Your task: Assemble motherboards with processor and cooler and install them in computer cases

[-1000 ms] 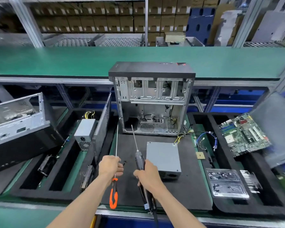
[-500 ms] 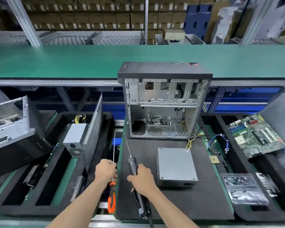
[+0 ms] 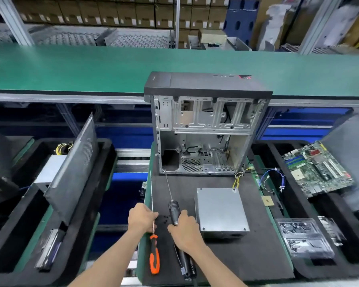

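Note:
An open black and silver computer case (image 3: pixel 205 129) stands upright on a black foam pallet (image 3: pixel 236 257), its inside bare metal with loose cables. In front of it lies a grey power supply (image 3: pixel 221 210). My left hand (image 3: pixel 142 217) pinches the thin shaft of an orange-handled screwdriver (image 3: pixel 154 253) that lies on the pallet. My right hand (image 3: pixel 184 230) grips a black electric screwdriver (image 3: pixel 174 212), whose long bit points toward the case. A green motherboard (image 3: pixel 317 168) leans in the tray on the right, and a small processor (image 3: pixel 267 200) lies on the pallet's green edge.
Clear bags of parts (image 3: pixel 303 237) sit in the right tray. The left tray holds another power supply (image 3: pixel 48 172) and a leaning grey side panel (image 3: pixel 75 168). A green conveyor shelf (image 3: pixel 91 67) runs behind, with cardboard boxes beyond it.
The pallets, case and trays have shifted right in view, and the case at the far left has almost slid out. Both hands have stayed on their screwdrivers.

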Motion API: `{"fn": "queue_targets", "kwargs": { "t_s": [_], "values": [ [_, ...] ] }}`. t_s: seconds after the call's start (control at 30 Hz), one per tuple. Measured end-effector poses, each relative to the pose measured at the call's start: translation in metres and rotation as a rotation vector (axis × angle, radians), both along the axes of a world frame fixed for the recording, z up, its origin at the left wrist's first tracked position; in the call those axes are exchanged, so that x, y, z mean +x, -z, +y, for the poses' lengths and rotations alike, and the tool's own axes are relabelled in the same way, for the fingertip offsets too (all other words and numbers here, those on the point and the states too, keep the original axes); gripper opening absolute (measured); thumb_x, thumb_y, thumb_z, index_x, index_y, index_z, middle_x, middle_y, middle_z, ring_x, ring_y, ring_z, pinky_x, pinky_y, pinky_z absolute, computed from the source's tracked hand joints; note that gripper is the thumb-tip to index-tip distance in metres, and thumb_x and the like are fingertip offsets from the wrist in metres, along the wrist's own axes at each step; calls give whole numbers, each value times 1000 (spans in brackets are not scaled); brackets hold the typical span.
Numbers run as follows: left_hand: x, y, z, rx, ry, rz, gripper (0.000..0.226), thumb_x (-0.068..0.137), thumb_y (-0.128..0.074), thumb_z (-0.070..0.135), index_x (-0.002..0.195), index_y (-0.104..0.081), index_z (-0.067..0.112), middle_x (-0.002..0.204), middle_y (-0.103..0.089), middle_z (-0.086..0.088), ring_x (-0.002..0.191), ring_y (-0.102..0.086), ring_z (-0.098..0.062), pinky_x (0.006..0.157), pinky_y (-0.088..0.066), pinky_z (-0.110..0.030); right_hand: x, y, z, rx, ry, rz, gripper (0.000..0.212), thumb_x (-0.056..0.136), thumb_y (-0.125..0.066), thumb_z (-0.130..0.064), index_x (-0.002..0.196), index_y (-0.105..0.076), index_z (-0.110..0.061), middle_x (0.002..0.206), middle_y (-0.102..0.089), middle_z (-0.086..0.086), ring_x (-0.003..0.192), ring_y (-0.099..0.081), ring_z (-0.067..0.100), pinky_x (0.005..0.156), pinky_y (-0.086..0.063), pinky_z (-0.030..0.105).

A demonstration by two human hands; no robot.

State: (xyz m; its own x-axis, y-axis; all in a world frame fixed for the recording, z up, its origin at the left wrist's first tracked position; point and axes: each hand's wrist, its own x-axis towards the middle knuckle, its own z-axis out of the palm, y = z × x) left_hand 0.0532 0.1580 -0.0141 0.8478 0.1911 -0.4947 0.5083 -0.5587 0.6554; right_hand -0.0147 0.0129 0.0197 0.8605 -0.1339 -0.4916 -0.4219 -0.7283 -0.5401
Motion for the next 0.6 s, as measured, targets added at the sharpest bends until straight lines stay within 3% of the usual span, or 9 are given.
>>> {"fn": "queue_targets", "kwargs": {
  "t_s": [0.13,0.27,0.37,0.5,0.6],
  "values": [
    [4,7,-6,75,45,29,32,81,-81,23,79,-67,-6,74,-73,-19,68,-73,-32,71,-62,-42,5,4,-3,-82,-59,-6,44,99,-53,-35,128,-38,-7,129,-55,19,118,-55,39,94,-44,39],
    [6,10,-10,90,59,65,32,80,-83,22,71,-61,0,58,-70,-14,50,-70,-28,55,-62,-42,9,5,0,-138,-113,-5,50,102,-51,-35,136,-31,-5,132,-54,18,120,-55,38,96,-45,40],
    [9,11,-8,143,118,67,33,80,-83,27,71,-63,2,60,-71,-12,49,-70,-25,58,-63,-39,13,6,2,-148,-116,-22,46,102,-51,-34,135,-33,-7,134,-52,15,120,-56,35,97,-47,41],
    [9,15,-1,237,265,-93,26,85,-77,31,78,-62,11,76,-70,-3,68,-69,-21,71,-59,-37,20,9,2,-170,-102,-29,44,101,-55,-32,134,-38,-8,138,-42,12,124,-54,32,101,-45,37],
    [9,19,0,265,500,-301,7,91,-68,23,92,-62,19,94,-54,7,89,-57,-16,81,-51,-34,22,13,1,-173,-60,-31,44,100,-56,-30,135,-40,-8,138,-43,10,124,-54,28,100,-43,32]
  ]
}}
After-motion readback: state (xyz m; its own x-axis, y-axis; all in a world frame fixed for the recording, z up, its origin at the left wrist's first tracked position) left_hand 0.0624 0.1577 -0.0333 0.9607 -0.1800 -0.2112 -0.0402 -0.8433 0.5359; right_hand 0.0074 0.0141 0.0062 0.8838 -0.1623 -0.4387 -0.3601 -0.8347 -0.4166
